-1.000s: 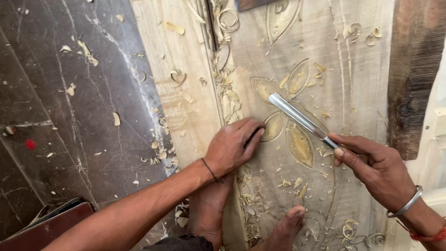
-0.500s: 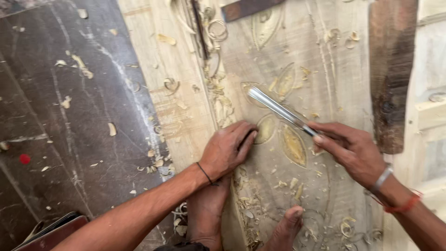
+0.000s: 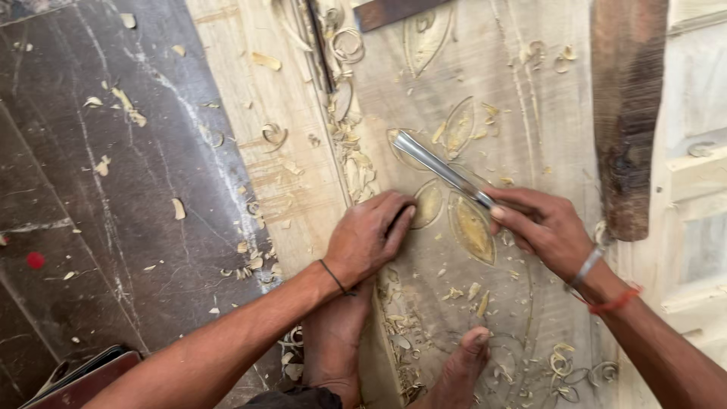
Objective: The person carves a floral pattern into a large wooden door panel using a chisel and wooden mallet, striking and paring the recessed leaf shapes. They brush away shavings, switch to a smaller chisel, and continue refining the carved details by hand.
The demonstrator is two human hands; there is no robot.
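This is a wood carving workshop. A big pale wooden board [image 3: 522, 113] lies flat, with leaf shapes cut into it. Curly wood shavings [image 3: 356, 151] are all over it and on the dark dusty floor [image 3: 98, 197]. A long shiny metal chisel [image 3: 439, 167] rests on the carving. A rough dark brown plank [image 3: 625, 113] lies beside the board.
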